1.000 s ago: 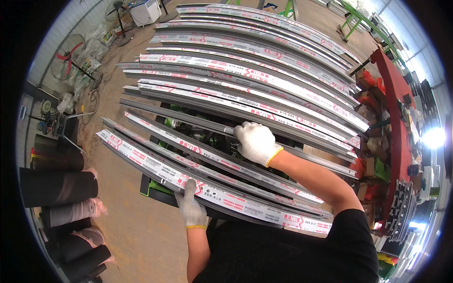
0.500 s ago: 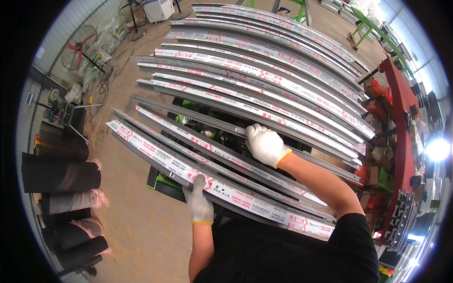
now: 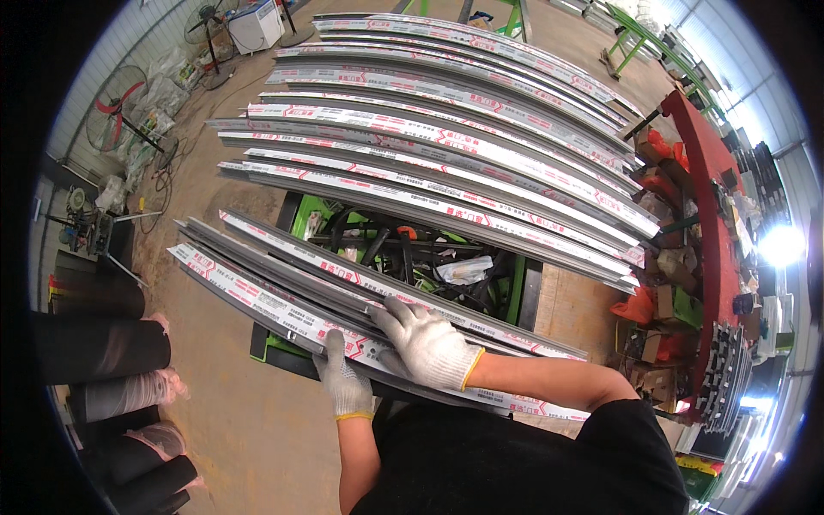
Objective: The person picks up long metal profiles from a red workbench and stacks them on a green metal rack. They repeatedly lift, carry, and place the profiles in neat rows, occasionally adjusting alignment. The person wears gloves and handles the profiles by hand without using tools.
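Both my hands wear white knit gloves. My left hand (image 3: 346, 378) grips the nearest metal profile (image 3: 249, 296), its thumb on the top face and its fingers mostly hidden underneath. This long profile is covered with white film printed in red. To the right, my right hand (image 3: 425, 343) is closed over a plain grey metal strip (image 3: 283, 273) lying close along the far side of that profile; the palm hides part of both. Just beyond lies another film-covered profile (image 3: 318, 268), apart from the first.
Several more film-covered profiles (image 3: 446, 137) lie across the far side. Between the groups, a green-framed bin (image 3: 302, 219) holds dark offcuts. A red rack (image 3: 708, 257) with boxes stands right, black rolls (image 3: 103, 348) lie left, and fans (image 3: 116, 107) stand far left.
My right hand has drawn the grey strip from the middle toward me, beside the nearest profile, uncovering the bin. My left hand keeps its hold. The whole view has shifted slightly.
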The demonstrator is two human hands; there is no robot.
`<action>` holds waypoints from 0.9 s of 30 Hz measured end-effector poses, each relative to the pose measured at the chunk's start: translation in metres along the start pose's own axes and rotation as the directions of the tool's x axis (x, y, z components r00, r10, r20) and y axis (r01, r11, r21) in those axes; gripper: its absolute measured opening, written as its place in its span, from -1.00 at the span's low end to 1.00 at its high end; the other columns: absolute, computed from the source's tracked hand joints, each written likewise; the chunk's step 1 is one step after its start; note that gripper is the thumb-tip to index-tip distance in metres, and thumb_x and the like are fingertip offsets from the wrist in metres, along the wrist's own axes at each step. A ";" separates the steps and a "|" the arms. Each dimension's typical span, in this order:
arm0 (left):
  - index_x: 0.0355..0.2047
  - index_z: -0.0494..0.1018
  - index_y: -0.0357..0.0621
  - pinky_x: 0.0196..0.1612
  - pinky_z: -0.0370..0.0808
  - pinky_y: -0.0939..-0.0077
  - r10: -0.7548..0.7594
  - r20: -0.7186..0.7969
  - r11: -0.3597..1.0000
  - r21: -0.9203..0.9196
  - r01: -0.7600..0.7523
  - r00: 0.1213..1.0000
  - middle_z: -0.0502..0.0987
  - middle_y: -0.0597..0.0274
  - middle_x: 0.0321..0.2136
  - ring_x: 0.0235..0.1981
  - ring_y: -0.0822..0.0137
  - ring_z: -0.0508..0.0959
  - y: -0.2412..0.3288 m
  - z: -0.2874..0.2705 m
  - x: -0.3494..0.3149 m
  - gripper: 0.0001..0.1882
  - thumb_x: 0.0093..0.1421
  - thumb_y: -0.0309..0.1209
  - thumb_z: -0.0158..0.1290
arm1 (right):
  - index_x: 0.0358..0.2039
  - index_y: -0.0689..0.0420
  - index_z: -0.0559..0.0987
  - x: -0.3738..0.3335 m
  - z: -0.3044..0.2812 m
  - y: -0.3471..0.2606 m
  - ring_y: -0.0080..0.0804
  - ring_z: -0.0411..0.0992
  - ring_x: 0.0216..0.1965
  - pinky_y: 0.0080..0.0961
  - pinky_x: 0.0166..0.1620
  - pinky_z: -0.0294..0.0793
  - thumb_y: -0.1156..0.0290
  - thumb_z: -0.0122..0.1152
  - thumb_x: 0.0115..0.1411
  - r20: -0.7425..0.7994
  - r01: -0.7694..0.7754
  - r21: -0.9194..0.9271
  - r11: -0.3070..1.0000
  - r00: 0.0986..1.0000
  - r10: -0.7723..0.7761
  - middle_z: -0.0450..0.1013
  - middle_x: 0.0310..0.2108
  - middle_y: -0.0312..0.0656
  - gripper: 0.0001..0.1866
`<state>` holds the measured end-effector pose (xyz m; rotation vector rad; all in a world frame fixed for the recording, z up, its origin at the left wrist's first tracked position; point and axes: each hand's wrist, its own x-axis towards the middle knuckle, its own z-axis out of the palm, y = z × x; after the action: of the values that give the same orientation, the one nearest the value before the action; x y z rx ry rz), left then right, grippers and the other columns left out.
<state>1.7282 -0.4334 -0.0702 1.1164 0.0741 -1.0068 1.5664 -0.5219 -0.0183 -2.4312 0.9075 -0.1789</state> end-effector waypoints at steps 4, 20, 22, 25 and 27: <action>0.53 0.14 -0.24 0.40 0.46 -0.03 0.008 0.058 0.999 0.044 -0.011 0.998 0.40 -0.05 0.39 0.37 0.01 0.46 -0.003 -0.008 0.003 -0.26 0.52 -0.23 0.19 | 0.40 0.38 0.35 -0.001 -0.003 -0.001 0.25 0.51 0.23 0.01 0.20 0.62 0.00 0.43 0.26 -0.028 -0.035 0.052 0.998 0.999 0.036 0.40 0.29 0.33 -0.09; 0.61 -0.13 -0.42 0.49 0.33 0.10 0.283 0.035 0.820 0.509 -0.261 0.959 0.17 -0.28 0.49 0.46 -0.05 0.33 0.020 0.008 0.010 0.05 0.33 -0.42 0.30 | 0.32 0.39 0.36 0.021 -0.017 -0.002 0.22 0.60 0.12 0.00 0.12 0.67 -0.22 0.44 0.22 0.257 -0.258 0.153 0.954 0.943 0.214 0.55 0.06 0.36 -0.01; 0.62 -0.22 -0.44 0.50 0.30 0.04 0.419 0.031 0.584 0.756 -0.295 0.908 0.04 -0.36 0.54 0.47 -0.15 0.30 0.033 0.023 0.013 0.16 0.29 -0.36 0.35 | 0.36 0.38 0.34 0.019 -0.016 0.003 0.25 0.60 0.11 0.01 0.13 0.66 -0.19 0.43 0.23 0.250 -0.245 0.195 0.950 0.949 0.193 0.54 0.09 0.35 -0.01; 0.66 -0.23 -0.25 0.57 0.20 -0.03 0.442 0.102 0.180 0.963 -0.199 0.891 -0.21 -0.55 0.59 0.55 -0.43 0.12 0.054 0.042 0.009 0.31 0.19 -0.19 0.45 | 0.40 0.40 0.32 0.015 -0.010 0.005 0.26 0.59 0.13 0.02 0.15 0.65 -0.15 0.42 0.25 0.190 -0.200 0.169 0.965 0.967 0.168 0.52 0.14 0.33 0.00; 0.69 -0.20 -0.04 0.56 0.24 -0.10 0.421 0.040 0.162 0.980 -0.119 0.906 -0.28 -0.57 0.60 0.57 -0.57 0.01 0.057 0.060 0.014 0.36 0.12 -0.02 0.48 | 0.40 0.40 0.32 0.013 -0.004 0.004 0.26 0.57 0.15 0.03 0.17 0.63 -0.13 0.41 0.26 0.124 -0.169 0.171 0.971 0.981 0.149 0.51 0.16 0.34 -0.02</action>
<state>1.7516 -0.4850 -0.0079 2.3669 -0.6894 -0.4550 1.5729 -0.5349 -0.0173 -2.1680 0.9874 -0.0639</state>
